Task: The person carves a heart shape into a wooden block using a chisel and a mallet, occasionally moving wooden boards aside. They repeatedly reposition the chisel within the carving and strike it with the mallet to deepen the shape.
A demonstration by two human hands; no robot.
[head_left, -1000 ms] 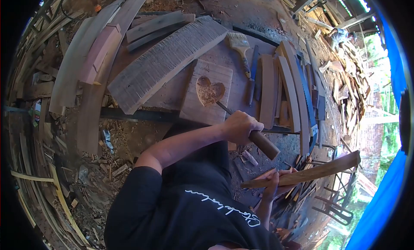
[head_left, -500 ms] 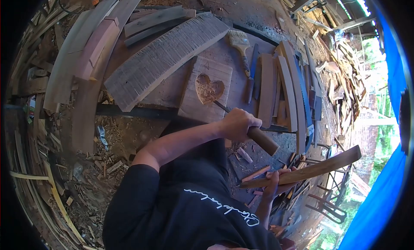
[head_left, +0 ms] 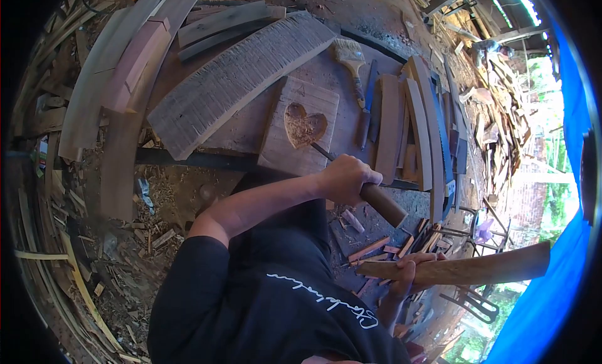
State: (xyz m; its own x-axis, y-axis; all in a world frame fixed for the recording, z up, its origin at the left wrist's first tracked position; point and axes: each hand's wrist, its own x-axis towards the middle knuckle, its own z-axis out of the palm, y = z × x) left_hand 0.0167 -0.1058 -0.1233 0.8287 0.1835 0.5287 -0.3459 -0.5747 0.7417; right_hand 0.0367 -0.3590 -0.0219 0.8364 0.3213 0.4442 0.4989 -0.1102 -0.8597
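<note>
My left hand [head_left: 348, 179] is closed round a chisel, whose thick wooden handle [head_left: 385, 206] sticks out at its lower right. The dark chisel blade [head_left: 322, 152] reaches toward the lower edge of a heart-shaped hollow [head_left: 305, 125] with rough chips inside. That hollow is cut in a pale wooden board [head_left: 282, 152]. Lower right, my right hand [head_left: 414, 268] grips a long wooden piece [head_left: 483, 265], its wide end pointing right, apart from the chisel handle. Whether the blade tip touches the wood is too small to tell.
On the work table [head_left: 235, 128] lie a ridged curved plank [head_left: 238, 81], a brush [head_left: 350, 59], a dark flat tool [head_left: 365, 125] and several wooden strips [head_left: 389, 125]. Stacked planks [head_left: 119, 69] stand left. Offcuts cover the ground, and a blue tarp [head_left: 574, 113] hangs right.
My right hand and the long wooden piece have moved right and slightly down, and the piece now lies more level. My left hand and the chisel have barely moved.
</note>
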